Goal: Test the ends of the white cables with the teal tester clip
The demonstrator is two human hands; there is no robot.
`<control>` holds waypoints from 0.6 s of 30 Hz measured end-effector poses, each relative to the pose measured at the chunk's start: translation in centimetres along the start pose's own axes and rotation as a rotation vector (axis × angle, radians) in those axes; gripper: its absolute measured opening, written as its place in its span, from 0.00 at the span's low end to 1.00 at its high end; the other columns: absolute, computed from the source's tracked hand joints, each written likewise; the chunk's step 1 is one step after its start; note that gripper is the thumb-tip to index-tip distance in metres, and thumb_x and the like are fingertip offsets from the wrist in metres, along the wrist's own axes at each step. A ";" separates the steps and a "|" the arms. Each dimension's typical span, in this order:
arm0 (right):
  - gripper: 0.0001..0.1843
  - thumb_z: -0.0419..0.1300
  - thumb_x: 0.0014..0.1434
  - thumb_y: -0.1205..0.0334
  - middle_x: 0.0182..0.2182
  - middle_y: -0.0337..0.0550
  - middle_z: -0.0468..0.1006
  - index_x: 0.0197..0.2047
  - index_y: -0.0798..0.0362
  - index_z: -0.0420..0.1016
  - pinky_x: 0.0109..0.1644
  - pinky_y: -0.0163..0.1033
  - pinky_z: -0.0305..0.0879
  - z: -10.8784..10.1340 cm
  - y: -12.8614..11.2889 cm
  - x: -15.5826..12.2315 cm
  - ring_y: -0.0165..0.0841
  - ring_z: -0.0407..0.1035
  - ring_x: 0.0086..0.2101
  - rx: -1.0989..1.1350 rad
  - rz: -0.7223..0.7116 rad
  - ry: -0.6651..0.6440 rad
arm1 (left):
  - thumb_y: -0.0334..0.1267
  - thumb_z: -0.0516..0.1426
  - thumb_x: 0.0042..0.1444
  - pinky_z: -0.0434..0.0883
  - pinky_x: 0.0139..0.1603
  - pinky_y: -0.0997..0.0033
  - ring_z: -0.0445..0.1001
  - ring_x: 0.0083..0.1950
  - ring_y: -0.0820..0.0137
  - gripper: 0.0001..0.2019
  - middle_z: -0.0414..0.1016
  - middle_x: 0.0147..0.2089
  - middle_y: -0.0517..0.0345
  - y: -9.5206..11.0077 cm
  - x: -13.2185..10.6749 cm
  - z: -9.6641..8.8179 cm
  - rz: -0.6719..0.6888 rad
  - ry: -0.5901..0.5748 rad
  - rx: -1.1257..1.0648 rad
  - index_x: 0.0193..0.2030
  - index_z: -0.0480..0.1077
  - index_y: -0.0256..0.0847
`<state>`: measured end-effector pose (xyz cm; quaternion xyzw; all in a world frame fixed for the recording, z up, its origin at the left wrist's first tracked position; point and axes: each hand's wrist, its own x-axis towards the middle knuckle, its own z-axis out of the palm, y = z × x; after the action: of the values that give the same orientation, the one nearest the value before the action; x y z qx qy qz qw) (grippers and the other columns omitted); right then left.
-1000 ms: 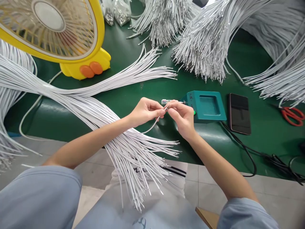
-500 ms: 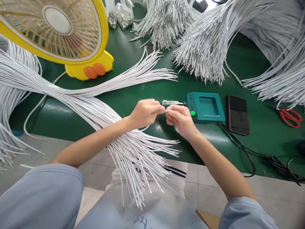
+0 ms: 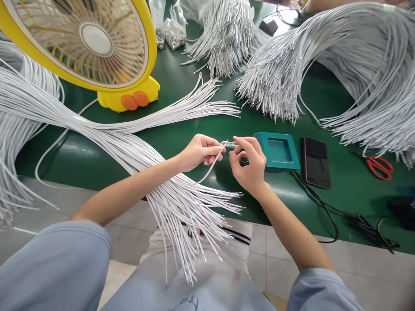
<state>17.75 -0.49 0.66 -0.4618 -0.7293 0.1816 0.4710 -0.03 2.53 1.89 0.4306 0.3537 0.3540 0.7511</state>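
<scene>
My left hand (image 3: 207,151) pinches a single white wire (image 3: 210,167) between thumb and fingers, its end poking up past the fingertips. Just to the right, my right hand (image 3: 249,162) has thumb and forefinger apart, with nothing visible between them. Behind the fingertips lies a thin pale tool-like shaft (image 3: 229,144), partly covered by the right hand. It points toward the teal device (image 3: 280,151) with a shallow recess on top, whose left side the right hand hides. Below my left forearm a loose bundle of white wires (image 3: 191,211) fans over the table edge.
A yellow fan (image 3: 151,88) stands at the back left. Thick bundles of white wire (image 3: 275,82) lie along the back. To the right are a phone (image 3: 317,162), red-handled scissors (image 3: 379,167) and black cables (image 3: 366,229). Bags of small metal parts (image 3: 175,32) sit behind.
My right hand has let go of the wire end and opened, moving slightly away from the left. The left hand still holds the wire, now tilted upward. The view has shifted slightly.
</scene>
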 end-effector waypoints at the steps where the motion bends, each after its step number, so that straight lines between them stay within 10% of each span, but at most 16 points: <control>1: 0.19 0.57 0.57 0.68 0.42 0.45 0.73 0.52 0.44 0.72 0.26 0.36 0.65 -0.1 0.2 0.0 0.30 0.67 0.31 -0.086 -0.085 -0.002 | 0.42 0.68 0.43 0.58 0.16 0.81 0.64 0.17 0.81 0.15 0.74 0.22 0.54 0.1 0.0 -0.1 -0.023 -0.003 -0.014 0.30 0.75 0.29; 11: 0.10 0.58 0.59 0.68 0.31 0.41 0.78 0.37 0.43 0.77 0.33 0.39 0.65 -0.2 1.4 0.5 0.35 0.66 0.32 -0.391 -0.406 -0.031 | 0.40 0.68 0.43 0.61 0.16 0.83 0.64 0.17 0.82 0.14 0.74 0.21 0.54 -0.3 0.3 -0.4 -0.099 -0.077 -0.018 0.29 0.75 0.28; 15: 0.07 0.59 0.58 0.64 0.27 0.43 0.76 0.29 0.46 0.75 0.33 0.42 0.63 0.2 0.8 0.0 0.35 0.65 0.29 -0.264 -0.250 0.056 | 0.45 0.66 0.47 0.66 0.19 0.80 0.68 0.20 0.79 0.16 0.75 0.24 0.53 -0.6 0.2 -0.2 -0.042 -0.165 0.129 0.29 0.75 0.30; 18: 0.08 0.59 0.57 0.62 0.26 0.43 0.74 0.26 0.49 0.73 0.31 0.41 0.61 0.3 -0.2 -0.1 0.34 0.64 0.28 -0.081 0.015 0.045 | 0.43 0.62 0.53 0.70 0.24 0.77 0.71 0.23 0.76 0.13 0.76 0.25 0.53 -1.3 0.0 0.0 0.252 -0.053 0.437 0.30 0.75 0.32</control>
<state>17.37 -0.68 0.59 -0.4898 -0.7220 0.1449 0.4667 0.23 1.99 0.68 0.6326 0.3452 0.3487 0.5992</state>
